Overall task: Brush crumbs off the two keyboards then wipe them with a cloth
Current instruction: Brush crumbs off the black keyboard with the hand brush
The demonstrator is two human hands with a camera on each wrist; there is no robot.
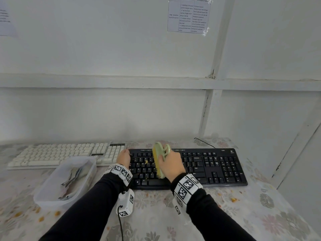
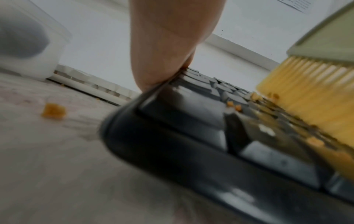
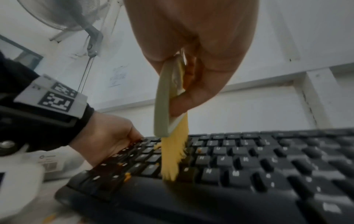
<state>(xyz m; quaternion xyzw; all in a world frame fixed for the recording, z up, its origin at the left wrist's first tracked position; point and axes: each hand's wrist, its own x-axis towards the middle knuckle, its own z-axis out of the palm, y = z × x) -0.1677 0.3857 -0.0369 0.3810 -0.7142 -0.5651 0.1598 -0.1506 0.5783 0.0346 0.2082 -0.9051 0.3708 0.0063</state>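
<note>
A black keyboard point(image 1: 208, 167) lies on the flowered tablecloth, with a white keyboard point(image 1: 60, 153) to its left. My right hand point(image 1: 171, 165) grips a pale green scrubbing brush point(image 1: 159, 159) with yellow bristles point(image 3: 173, 157) set on the black keys near the left-middle rows. Orange crumbs point(image 2: 234, 106) lie among the keys beside the bristles point(image 2: 306, 94). My left hand point(image 1: 123, 158) rests on the black keyboard's left end point(image 2: 153, 121), its fingers over the far corner; in the right wrist view this left hand point(image 3: 109, 141) presses the key edge.
A translucent plastic tub point(image 1: 66, 181) holding a crumpled cloth point(image 1: 73, 176) sits in front of the white keyboard. Loose crumbs point(image 1: 233, 199) dot the tablecloth. A white wall stands right behind the keyboards, and a cable point(image 1: 205, 142) leads from the black one.
</note>
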